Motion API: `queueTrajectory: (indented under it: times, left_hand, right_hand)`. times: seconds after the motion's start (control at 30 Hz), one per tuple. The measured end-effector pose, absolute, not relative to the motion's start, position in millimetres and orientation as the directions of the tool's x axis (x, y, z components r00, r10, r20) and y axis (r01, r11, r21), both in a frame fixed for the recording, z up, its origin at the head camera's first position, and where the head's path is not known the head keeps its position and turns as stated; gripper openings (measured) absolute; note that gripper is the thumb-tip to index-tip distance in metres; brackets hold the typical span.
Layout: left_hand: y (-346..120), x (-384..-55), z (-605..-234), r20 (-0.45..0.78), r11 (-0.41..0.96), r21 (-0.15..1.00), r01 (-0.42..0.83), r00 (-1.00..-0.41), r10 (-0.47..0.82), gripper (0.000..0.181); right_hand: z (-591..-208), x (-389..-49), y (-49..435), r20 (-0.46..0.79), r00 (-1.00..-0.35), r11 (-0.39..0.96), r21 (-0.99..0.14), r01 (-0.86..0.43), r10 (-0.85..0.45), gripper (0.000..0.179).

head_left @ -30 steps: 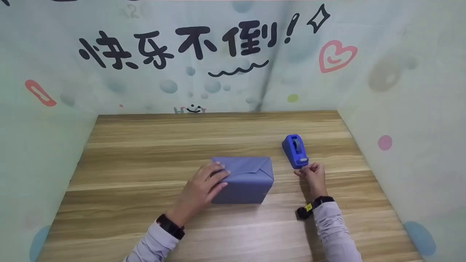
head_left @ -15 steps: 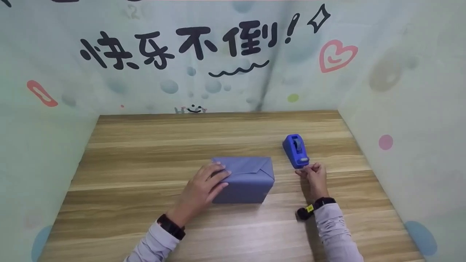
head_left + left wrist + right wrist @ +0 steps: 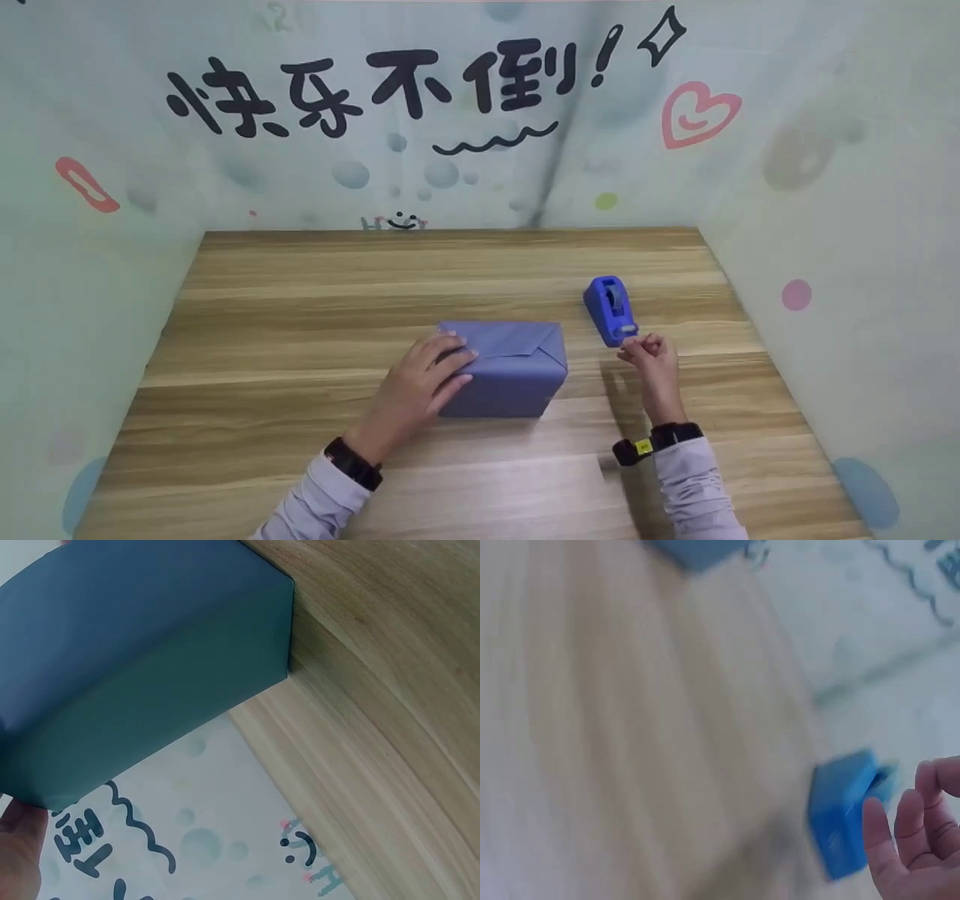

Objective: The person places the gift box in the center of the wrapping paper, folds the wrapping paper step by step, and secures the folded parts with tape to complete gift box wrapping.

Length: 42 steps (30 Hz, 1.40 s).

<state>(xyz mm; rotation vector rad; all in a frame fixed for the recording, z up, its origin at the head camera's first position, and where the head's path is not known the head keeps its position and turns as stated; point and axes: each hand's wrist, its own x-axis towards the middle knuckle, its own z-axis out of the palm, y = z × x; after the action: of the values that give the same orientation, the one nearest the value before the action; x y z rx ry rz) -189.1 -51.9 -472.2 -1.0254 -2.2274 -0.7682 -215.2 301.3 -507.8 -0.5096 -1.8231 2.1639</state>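
A box wrapped in blue-grey paper (image 3: 517,386) stands on the wooden table, a folded flap of paper showing on its top. My left hand (image 3: 412,388) holds its left end, fingers over the top and thumb on the near side. In the left wrist view a fingertip (image 3: 22,840) shows at the box's lower corner. To the right of the box is a blue tape dispenser (image 3: 606,309). Right at its near, cutter end, my right hand (image 3: 655,371) pinches the tape's end between thumb and forefinger; the clear strip itself hardly shows.
The wooden table (image 3: 300,315) meets a printed backdrop (image 3: 487,172) at its back and sides. A black wrist camera (image 3: 628,451) sticks out from the right wrist above the table.
My right hand has shifted slightly right, and its shadow has moved left away from the wrist. The left hand, box and dispenser stay put.
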Motion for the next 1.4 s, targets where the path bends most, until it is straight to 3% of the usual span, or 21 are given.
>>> queueTrajectory:
  times: [0.23, 0.5, 0.73, 1.03, 1.4]
  left_hand:
    - [-52, -188, -471, 0.699, 0.547, 0.209, 0.811, -0.515, 0.497, 0.027]
    - [-51, -186, -467, 0.675, 0.556, 0.196, 0.808, -0.522, 0.522, 0.026]
    - [-50, -183, -461, 0.605, 0.552, 0.233, 0.801, -0.564, 0.562, 0.029]
    - [-46, -182, -460, 0.669, 0.505, 0.189, 0.842, -0.487, 0.562, 0.03]
    - [-43, -179, -447, 0.574, 0.543, 0.174, 0.822, -0.533, 0.622, 0.036]
  right_hand:
    - [-454, -195, 246, 0.058, -0.932, -0.175, -0.976, -0.127, 0.357, 0.034]
    - [-423, -175, 192, 0.193, -0.973, 0.122, -0.976, -0.178, 0.129, 0.034]
    - [-418, -174, 162, 0.174, -0.984, 0.234, -0.956, -0.175, -0.027, 0.031]
    - [-416, -176, 150, 0.182, -0.981, 0.314, -0.93, -0.194, -0.065, 0.028]
    - [-415, -179, 147, 0.154, -0.986, 0.408, -0.898, -0.164, -0.057, 0.026]
